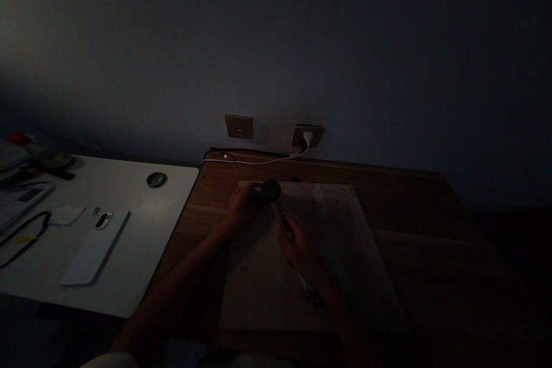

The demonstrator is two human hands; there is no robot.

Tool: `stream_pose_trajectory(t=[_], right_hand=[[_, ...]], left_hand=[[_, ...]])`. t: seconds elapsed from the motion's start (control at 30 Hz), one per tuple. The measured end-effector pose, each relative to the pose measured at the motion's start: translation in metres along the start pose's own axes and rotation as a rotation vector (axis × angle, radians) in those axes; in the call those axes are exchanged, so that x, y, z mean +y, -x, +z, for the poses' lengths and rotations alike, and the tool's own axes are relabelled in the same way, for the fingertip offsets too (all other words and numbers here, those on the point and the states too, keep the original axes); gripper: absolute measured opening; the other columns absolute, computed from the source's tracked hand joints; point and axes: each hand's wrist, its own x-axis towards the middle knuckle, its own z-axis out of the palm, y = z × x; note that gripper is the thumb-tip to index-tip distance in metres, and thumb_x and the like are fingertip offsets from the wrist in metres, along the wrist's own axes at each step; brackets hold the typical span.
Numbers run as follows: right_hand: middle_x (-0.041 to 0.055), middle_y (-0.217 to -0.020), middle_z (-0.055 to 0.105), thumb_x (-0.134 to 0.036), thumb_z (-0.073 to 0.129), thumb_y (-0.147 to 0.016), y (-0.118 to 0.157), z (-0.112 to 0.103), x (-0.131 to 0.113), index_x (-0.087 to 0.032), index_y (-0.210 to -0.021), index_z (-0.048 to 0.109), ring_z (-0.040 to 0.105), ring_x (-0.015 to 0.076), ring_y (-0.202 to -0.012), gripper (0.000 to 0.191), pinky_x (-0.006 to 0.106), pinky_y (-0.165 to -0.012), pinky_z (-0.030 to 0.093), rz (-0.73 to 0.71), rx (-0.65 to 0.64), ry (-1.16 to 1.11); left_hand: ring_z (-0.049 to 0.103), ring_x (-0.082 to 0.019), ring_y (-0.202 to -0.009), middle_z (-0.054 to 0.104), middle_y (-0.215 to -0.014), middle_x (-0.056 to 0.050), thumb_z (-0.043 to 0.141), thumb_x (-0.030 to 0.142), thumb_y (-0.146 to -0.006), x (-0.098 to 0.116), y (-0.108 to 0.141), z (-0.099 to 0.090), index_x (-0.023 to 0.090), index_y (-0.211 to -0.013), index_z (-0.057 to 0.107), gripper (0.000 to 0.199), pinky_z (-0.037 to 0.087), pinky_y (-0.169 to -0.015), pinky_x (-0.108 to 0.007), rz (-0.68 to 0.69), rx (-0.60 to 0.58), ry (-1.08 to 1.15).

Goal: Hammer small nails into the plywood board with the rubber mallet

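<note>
Mallet (271, 191) slanted over board (259, 293), just below frame centre. Right hand (298, 246) gripped handle (279, 217); left hand (242, 205) curled beside head, hold unclear. Probably head-heavy, stiff, sturdy; handle seemed best grip.

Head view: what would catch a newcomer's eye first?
Probably the white table at left, pale in a dim scene, with a phone lying on it. Next comes the dark-headed mallet over the board near centre, its handle in the right hand, the left hand close to its head.
</note>
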Motion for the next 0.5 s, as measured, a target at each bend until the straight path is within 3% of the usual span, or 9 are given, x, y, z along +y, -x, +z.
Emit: stream_pose_trajectory(t=[0.17,0.3,0.4,0.5], right_hand=[[-0.0053,-0.063,0.054,-0.053,0.059,-0.088,0.029,-0.014,0.011,-0.023,-0.110,0.061,0.052,0.0142,-0.053,0.037,0.023,-0.049,0.040,0.130,0.140,-0.258],[0.0016,-0.074,0.063,-0.063,0.061,-0.082,0.054,-0.031,0.035,-0.025,-0.084,0.061,0.061,0.0196,-0.068,0.038,0.028,-0.058,0.049,0.188,0.341,-0.232],[0.0053,-0.089,0.070,-0.074,0.060,-0.080,0.068,-0.036,0.051,-0.026,-0.094,0.065,0.066,0.0239,-0.082,0.050,0.030,-0.063,0.054,0.302,0.467,-0.194],[0.0057,-0.093,0.073,-0.079,0.059,-0.079,0.077,-0.033,0.056,-0.027,-0.107,0.066,0.069,0.0253,-0.085,0.059,0.030,-0.060,0.055,0.344,0.419,-0.169]], left_hand=[[0.074,-0.020,-0.099,0.077,-0.109,-0.006,0.063,0.018,-0.087,-0.002,0.011,-0.005,0.020,-0.132,0.057,0.046,0.058,-0.089,-0.033,0.063,-0.060,0.007],[0.064,-0.025,-0.120,0.068,-0.128,-0.011,0.058,0.020,-0.092,-0.007,0.036,-0.015,0.020,-0.131,0.060,0.038,0.054,-0.102,-0.044,0.155,-0.012,-0.181],[0.061,-0.026,-0.124,0.064,-0.134,-0.012,0.055,0.022,-0.095,-0.009,0.053,-0.029,0.021,-0.132,0.059,0.037,0.051,-0.107,-0.047,0.175,-0.016,-0.248],[0.062,-0.027,-0.123,0.061,-0.138,-0.012,0.054,0.027,-0.096,-0.009,0.066,-0.045,0.022,-0.132,0.060,0.037,0.053,-0.106,-0.047,0.148,-0.033,-0.306]])
